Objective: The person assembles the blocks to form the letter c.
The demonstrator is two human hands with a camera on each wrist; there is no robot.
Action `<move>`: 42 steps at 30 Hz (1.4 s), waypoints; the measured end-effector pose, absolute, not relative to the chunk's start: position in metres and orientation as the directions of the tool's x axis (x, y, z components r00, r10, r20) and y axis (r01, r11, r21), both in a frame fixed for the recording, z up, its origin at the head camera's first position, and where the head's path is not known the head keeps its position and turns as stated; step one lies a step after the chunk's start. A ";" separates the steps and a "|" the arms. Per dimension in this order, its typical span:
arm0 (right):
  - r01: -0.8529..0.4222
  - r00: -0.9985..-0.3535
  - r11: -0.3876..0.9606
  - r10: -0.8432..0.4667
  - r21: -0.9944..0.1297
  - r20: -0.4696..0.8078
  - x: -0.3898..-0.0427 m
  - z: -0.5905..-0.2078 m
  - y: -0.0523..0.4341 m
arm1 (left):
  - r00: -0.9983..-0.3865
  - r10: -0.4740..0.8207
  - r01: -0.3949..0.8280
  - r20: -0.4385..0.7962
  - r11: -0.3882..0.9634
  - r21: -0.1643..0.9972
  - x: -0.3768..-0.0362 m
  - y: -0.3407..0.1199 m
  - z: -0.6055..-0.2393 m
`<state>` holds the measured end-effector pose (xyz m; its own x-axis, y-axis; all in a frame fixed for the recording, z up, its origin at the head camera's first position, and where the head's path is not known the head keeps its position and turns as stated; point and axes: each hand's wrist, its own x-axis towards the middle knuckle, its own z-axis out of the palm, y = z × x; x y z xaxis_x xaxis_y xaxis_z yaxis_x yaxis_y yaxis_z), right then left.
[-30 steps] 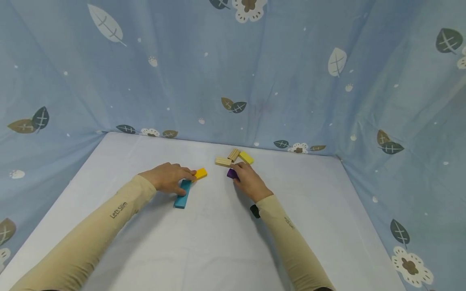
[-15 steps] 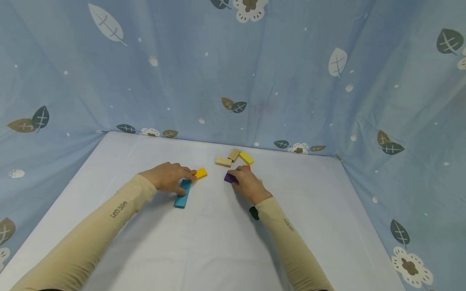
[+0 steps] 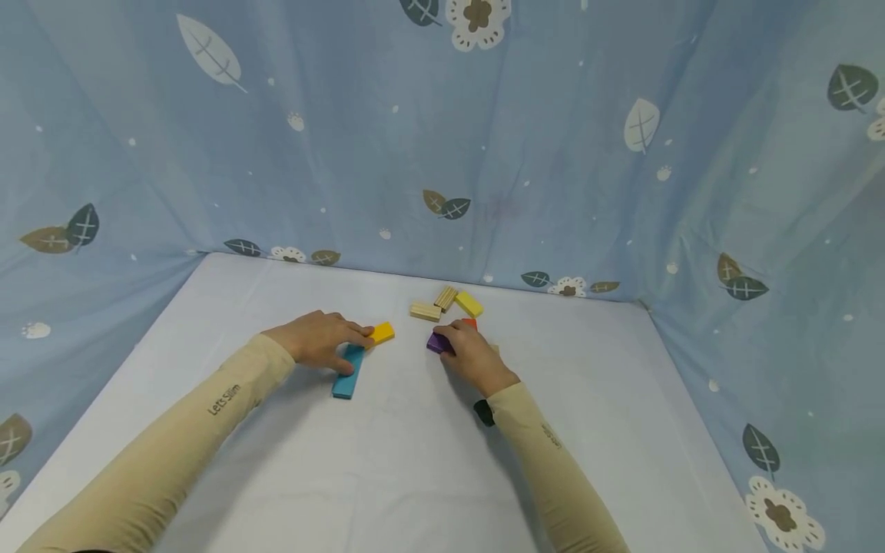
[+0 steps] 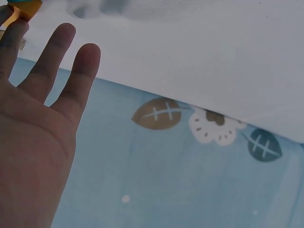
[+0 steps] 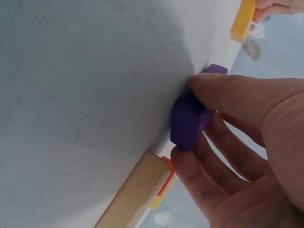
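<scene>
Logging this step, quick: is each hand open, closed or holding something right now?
Left hand: open, fingers touching the orange block, thumb on the blue block.
Right hand: closed, pinching the purple block.

Head view looked forward and down from up high on the near side, way farther back than the others, across the white table [image 3: 408, 468] to the patterned curtain [image 3: 346, 123]. Left wrist one sat right by the left hand [image 4: 38, 137], facing past the palm to the table's back edge, basically upside down. Right wrist one was tilted, super close to the right hand [image 3: 477, 359] and purple block [image 5: 185, 124]. All three caught the orange block [image 3: 382, 333].
</scene>
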<state>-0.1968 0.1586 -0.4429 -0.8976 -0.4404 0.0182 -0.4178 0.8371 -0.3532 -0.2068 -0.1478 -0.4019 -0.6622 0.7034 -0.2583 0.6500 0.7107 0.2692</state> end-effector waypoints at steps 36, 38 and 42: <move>-0.542 -0.823 0.661 -0.543 -0.519 0.169 -0.154 -0.417 0.127 | -0.671 0.690 0.644 -0.273 0.724 0.247 -0.204 -0.144 -0.399; -0.548 -0.816 0.651 -0.554 -0.526 0.165 -0.152 -0.419 0.124 | -0.671 0.689 0.643 -0.273 0.725 0.248 -0.204 -0.144 -0.399; -0.548 -0.809 0.649 -0.571 -0.527 0.139 -0.150 -0.423 0.118 | -0.671 0.690 0.646 -0.272 0.723 0.243 -0.204 -0.143 -0.398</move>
